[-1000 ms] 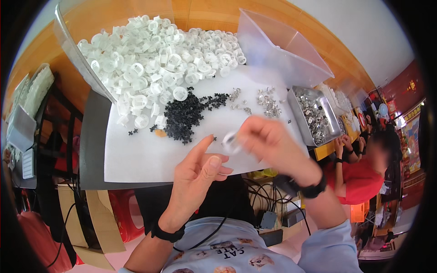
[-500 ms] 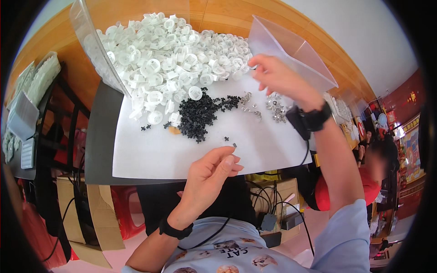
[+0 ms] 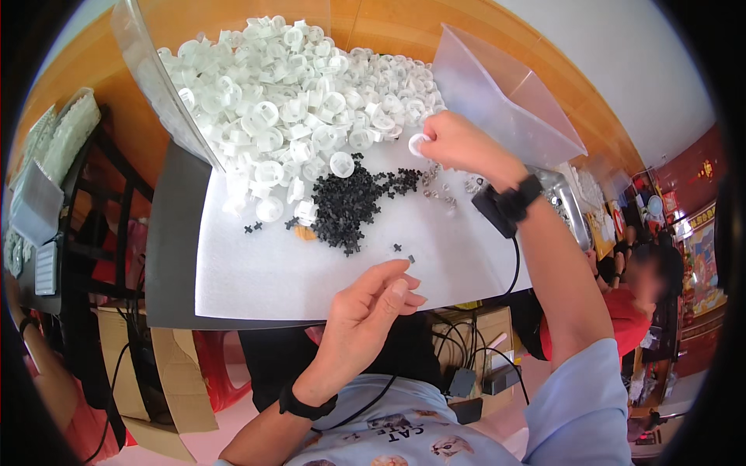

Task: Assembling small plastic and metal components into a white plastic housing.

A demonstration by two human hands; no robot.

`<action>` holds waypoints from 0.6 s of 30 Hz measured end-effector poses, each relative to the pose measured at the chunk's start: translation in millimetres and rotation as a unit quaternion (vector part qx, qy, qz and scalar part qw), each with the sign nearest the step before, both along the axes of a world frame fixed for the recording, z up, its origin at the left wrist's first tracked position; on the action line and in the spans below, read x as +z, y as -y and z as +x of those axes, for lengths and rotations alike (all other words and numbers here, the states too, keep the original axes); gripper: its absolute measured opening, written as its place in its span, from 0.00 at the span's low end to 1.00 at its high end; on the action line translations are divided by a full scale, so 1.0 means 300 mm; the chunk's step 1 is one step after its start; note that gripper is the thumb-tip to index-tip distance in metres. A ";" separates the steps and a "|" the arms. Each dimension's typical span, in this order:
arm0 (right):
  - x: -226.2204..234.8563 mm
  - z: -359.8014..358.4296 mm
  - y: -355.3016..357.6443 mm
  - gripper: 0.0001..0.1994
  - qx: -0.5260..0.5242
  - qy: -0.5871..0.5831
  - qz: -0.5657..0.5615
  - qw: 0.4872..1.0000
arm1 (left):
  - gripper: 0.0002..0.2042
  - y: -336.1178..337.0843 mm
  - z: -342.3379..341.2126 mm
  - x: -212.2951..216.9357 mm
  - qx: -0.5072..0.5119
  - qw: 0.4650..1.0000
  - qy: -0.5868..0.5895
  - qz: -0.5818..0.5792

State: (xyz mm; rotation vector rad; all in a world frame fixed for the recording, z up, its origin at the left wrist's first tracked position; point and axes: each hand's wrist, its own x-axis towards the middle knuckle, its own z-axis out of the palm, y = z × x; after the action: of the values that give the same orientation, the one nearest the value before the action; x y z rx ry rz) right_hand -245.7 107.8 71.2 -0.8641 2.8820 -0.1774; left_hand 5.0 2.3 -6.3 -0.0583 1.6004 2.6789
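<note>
In a pinch between thumb and fingers, my right hand holds a white round plastic piece just off the right end of a big heap of like white pieces. My left hand is closed over the table's front edge, thumb pressed to the fingers; what they hold, if anything, is hidden. A small dark grey bit shows at its fingertips, and I cannot tell whether it is held. Just beyond lies one black cross-shaped piece. A pile of such black crosses sits mid-table.
Small shiny metal parts lie under my right wrist on the white sheet. Clear plastic bins stand at the left and right of the heap. A metal tray is beyond my right forearm. A person in red sits at right.
My right hand has come down from the heap's edge and now pinches a white round piece; earlier its fingers were loosely spread. The left hand keeps its closed pose. The view has shifted slightly.
</note>
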 end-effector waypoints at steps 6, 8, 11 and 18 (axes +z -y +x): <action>0.068 0.291 -0.045 0.10 0.041 0.373 -0.103 0.921 | 0.20 0.007 -0.011 0.013 0.028 0.999 0.001 0.027; 0.057 0.348 -0.049 0.09 0.127 0.407 -0.091 0.900 | 0.21 0.006 -0.016 0.018 0.018 1.000 -0.011 0.005; 0.036 0.394 -0.068 0.08 0.079 0.456 -0.151 0.874 | 0.20 0.007 -0.013 0.006 0.014 1.000 -0.023 0.000; -0.015 0.465 -0.138 0.12 0.030 0.469 -0.295 0.832 | 0.20 0.000 -0.002 -0.002 -0.006 0.999 -0.018 0.037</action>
State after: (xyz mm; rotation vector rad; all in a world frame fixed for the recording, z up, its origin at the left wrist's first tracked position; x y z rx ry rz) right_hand -106.1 149.3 66.7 -0.6471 1.8513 -1.1613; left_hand 4.5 2.2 -6.9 0.0008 1.5035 2.7416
